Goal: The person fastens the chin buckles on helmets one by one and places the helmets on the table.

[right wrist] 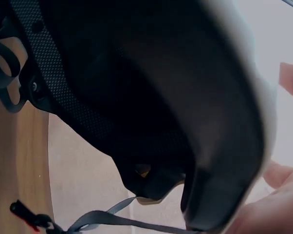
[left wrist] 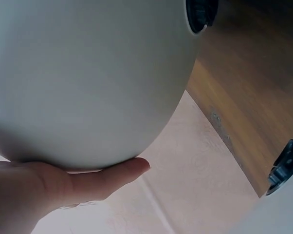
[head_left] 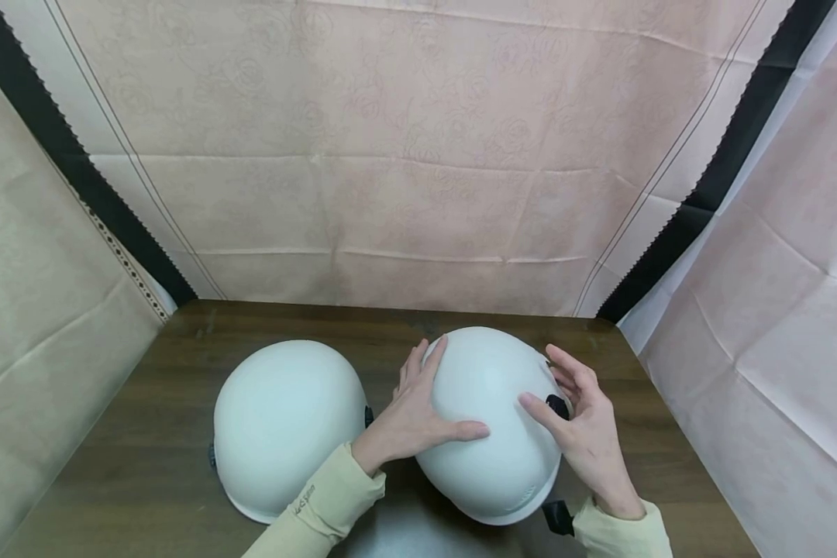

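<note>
Two white helmets sit side by side on the wooden table. My left hand (head_left: 415,415) lies spread over the left side of the right-hand helmet (head_left: 488,442), its fingers and thumb fairly straight against the shell. Around the same helmet's right side, my right hand (head_left: 589,434) curls with thumb on the shell by a black fitting (head_left: 558,407). That helmet is tilted; its dark padded inside (right wrist: 151,97) shows in the right wrist view, with a grey strap (right wrist: 117,219) and a black-and-red buckle (right wrist: 27,214) hanging from it.
The other helmet (head_left: 289,426) stands dome up, just left of my left forearm, with small black fittings on its sides. The brown wooden table (head_left: 146,449) is bounded by pale fabric walls (head_left: 418,194) at the back and both sides.
</note>
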Demonstrator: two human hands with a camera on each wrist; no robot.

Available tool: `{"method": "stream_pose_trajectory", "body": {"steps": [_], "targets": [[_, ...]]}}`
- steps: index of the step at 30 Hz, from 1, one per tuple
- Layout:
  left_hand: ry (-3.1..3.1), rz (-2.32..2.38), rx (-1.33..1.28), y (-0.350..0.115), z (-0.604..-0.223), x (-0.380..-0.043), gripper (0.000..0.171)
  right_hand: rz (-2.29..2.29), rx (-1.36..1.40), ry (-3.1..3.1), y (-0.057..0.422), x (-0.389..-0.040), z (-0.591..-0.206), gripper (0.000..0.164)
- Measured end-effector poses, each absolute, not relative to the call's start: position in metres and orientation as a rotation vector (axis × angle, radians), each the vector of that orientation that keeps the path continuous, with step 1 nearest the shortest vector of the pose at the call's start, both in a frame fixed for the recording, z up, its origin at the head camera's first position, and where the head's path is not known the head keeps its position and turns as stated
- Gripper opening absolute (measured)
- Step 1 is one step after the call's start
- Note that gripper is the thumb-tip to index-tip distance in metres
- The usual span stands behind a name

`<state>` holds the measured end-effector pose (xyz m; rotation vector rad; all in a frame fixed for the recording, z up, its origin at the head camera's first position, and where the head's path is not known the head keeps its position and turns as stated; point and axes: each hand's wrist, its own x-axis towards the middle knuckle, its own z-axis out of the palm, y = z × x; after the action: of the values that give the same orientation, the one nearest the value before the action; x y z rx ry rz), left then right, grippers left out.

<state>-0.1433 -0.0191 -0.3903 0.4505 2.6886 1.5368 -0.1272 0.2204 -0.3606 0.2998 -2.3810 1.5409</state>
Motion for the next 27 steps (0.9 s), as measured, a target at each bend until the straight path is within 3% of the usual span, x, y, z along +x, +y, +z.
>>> {"method": "stream_pose_trajectory", "body": {"steps": [27], "targets": [[2.583, 1.626, 0.489, -0.032, -0.394, -0.143, 0.111, 1.290, 0.397, -2.621, 0.223, -0.130, -0.361, 0.079]]}}
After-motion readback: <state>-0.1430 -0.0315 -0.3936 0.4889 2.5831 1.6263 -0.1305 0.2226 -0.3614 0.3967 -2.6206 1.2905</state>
